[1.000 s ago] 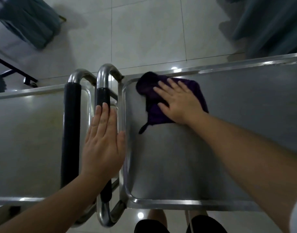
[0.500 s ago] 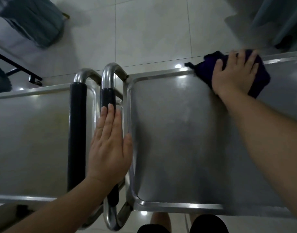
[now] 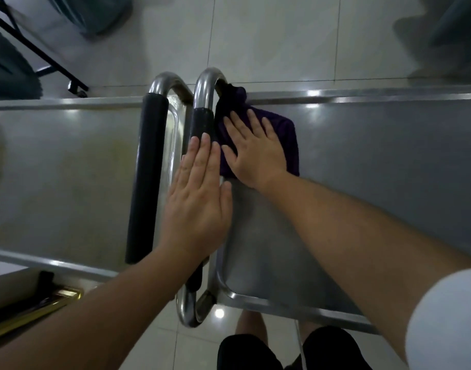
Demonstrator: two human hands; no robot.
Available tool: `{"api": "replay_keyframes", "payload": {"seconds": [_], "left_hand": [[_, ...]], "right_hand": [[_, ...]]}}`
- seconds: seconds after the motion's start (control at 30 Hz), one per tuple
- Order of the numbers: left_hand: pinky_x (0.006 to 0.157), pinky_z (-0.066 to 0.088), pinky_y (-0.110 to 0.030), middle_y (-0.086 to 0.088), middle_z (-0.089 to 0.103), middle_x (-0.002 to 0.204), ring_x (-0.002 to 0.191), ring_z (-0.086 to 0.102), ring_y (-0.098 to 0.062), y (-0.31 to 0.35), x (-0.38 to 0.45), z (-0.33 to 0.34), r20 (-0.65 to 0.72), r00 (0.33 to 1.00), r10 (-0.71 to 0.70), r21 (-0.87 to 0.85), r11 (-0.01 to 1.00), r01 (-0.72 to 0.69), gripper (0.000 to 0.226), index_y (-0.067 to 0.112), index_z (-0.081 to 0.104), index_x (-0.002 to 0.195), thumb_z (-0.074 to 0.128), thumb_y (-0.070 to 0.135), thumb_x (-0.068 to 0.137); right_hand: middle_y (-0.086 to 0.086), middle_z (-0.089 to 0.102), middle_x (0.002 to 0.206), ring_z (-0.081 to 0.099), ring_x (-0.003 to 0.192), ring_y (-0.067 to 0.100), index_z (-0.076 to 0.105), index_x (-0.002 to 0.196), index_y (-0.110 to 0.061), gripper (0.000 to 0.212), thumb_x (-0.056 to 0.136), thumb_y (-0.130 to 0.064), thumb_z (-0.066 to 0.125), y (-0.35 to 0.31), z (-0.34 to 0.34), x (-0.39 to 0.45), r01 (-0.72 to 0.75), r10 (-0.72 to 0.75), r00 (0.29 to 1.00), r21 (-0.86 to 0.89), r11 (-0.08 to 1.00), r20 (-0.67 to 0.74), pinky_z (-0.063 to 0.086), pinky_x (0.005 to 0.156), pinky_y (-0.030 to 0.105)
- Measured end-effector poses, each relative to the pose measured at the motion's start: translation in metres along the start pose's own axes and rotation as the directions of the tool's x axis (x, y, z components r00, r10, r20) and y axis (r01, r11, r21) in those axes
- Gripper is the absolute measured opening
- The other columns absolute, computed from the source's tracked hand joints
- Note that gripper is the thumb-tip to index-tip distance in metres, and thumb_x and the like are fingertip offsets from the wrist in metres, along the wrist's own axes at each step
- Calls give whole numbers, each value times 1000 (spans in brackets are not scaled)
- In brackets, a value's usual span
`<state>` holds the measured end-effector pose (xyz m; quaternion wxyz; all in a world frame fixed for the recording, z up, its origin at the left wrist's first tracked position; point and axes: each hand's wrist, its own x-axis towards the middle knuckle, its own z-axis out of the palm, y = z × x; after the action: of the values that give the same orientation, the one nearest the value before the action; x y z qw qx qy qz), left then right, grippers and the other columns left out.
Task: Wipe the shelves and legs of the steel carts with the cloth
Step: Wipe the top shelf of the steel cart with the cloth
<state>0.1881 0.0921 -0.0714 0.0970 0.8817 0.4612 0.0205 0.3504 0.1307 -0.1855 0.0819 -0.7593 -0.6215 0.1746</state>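
Observation:
Two steel carts stand side by side, handles touching in the middle. On the right cart's top shelf [image 3: 375,161] lies a dark purple cloth [image 3: 287,134], pushed into the far left corner by the handle. My right hand [image 3: 253,150] presses flat on the cloth with straight, spread fingers. My left hand [image 3: 199,198] rests flat with straight fingers on the right cart's black-gripped handle [image 3: 201,121]. The left cart's shelf [image 3: 63,177] and its handle [image 3: 146,177] lie bare to the left.
Pale floor tiles [image 3: 269,38] stretch beyond the carts. A black metal frame with a foot [image 3: 74,86] and grey-green fabric stand at the far left. More dark fabric hangs at the top right [image 3: 453,30]. A brass-coloured bar [image 3: 36,311] lies near the lower left. My knees show below.
My right hand slid the cloth from the shelf's far right edge back to the far left corner beside the handle. My left hand stayed on the handle.

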Motion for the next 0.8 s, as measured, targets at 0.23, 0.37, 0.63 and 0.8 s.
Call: {"api": "replay_keyframes", "payload": {"seconds": [0.23, 0.37, 0.63, 0.8], "left_hand": [[132, -2, -33, -3, 8, 177, 163, -4, -11, 7, -1, -1, -48, 999, -18, 13, 1000, 19, 62, 14, 16, 169, 36, 33, 113], [131, -5, -32, -3, 8, 177, 163, -4, -13, 8, -1, 1, -80, 996, 35, 76, 997, -29, 63, 14, 14, 168, 35, 33, 112], [128, 2, -35, -4, 31, 170, 160, 18, -20, 12, -6, -5, -89, 986, 144, 176, 976, -127, 54, 17, 33, 163, 37, 33, 112], [117, 32, -48, -8, 47, 158, 150, 38, -28, 15, -9, -8, -75, 950, 304, 240, 930, -278, 46, 15, 46, 153, 50, 23, 108]], "right_hand": [[-10, 16, 173, 6, 161, 23, 15, 166, -33, 68, 105, -61, 23, -2, 24, -97, 163, -160, 983, -20, 986, 85, 5, 129, 52], [-9, 16, 173, 6, 161, 24, 20, 166, -32, 68, 105, -61, 30, 0, 36, -170, 198, -196, 973, -9, 980, 123, 8, 128, 53], [-13, 15, 173, 3, 161, 17, 21, 165, -35, 68, 104, -59, 36, 25, 51, -297, 173, -168, 977, -30, 984, 130, 13, 128, 49], [-17, 17, 172, 5, 161, 14, 21, 164, -39, 66, 103, -58, 38, 69, 38, -331, 72, -66, 993, -65, 995, 102, 9, 129, 45]]}}
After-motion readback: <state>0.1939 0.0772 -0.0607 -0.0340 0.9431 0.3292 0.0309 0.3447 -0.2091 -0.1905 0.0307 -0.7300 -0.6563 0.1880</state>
